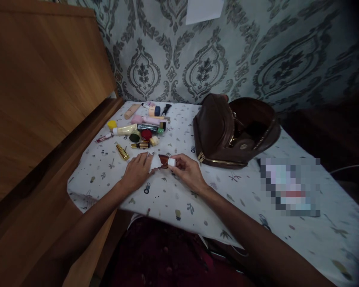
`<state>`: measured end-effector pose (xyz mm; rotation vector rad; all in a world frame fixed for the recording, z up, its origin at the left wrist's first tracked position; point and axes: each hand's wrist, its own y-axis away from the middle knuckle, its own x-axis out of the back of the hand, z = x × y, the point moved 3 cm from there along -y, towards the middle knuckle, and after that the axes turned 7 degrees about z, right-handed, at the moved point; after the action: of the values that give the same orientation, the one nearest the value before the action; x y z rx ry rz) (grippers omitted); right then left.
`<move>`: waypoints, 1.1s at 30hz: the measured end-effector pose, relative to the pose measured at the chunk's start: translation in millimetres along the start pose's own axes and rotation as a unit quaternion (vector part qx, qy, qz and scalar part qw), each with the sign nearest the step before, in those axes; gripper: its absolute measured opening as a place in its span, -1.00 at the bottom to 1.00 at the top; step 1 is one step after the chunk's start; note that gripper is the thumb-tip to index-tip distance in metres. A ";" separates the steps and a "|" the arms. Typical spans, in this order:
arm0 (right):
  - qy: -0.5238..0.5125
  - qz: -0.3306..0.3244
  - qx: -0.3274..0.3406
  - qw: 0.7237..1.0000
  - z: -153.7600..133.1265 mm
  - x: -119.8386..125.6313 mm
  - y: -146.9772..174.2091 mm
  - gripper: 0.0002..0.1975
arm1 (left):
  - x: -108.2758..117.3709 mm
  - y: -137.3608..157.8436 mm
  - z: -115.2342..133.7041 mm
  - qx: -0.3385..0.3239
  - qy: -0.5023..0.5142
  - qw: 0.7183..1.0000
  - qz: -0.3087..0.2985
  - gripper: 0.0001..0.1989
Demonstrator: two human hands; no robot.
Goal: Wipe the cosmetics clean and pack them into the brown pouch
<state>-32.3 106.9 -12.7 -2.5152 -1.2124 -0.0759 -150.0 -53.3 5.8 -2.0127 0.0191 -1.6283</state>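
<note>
Seemingly midway: a loose cluster of colourful cosmetic tubes and jars [148, 128] lies out at far left on the white patterned cloth [167, 191], and the dark brown leather bag [213, 131] at right gapes unzipped, while the small brown item with a white end [164, 160] is not set down among them. It sits at the near middle, its white end pinched by the bent right hand [185, 169]; the left hand [137, 170] lies knuckles up just left, its grip unclear.

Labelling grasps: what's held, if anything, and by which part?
Brown-and-white item: the right hand pinches its white end; the left hand is at the opposite end, grip unclear.
</note>
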 end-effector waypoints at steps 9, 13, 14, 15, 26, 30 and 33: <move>0.019 0.056 0.057 0.997 -14.5 7.1 1.4 -0.76 | -0.4 0.2 -1.7 0.052 0.032 0.998 -0.013 -0.62; 0.011 0.085 0.021 0.996 -14.6 9.9 1.8 -0.70 | 3.1 -0.7 13.6 0.006 0.111 0.992 0.056 -0.54; 0.007 0.090 0.020 0.996 -14.7 10.2 1.7 -0.68 | 4.4 -1.9 19.4 -0.010 0.124 0.990 0.064 -0.51; 0.002 0.093 0.020 0.995 -14.9 10.3 1.5 -0.67 | 5.5 -3.5 25.4 -0.026 0.130 0.989 0.067 -0.50; -0.012 0.083 0.005 0.996 -13.0 11.7 -0.7 -0.70 | -10.5 -11.7 18.3 -0.006 0.144 0.987 0.065 -0.52; 0.008 0.068 0.035 0.997 -14.8 11.2 -0.1 -0.71 | -16.3 -8.1 5.4 0.010 0.120 0.991 0.054 -0.65; -0.006 0.043 0.034 0.998 -14.9 10.5 0.0 -0.66 | -16.8 -7.6 2.5 0.020 0.103 0.993 0.053 -0.68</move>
<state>-24.1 109.8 3.2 -2.5087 -1.0901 0.0028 -154.7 -40.1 -6.4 -1.7753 0.1652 -1.7477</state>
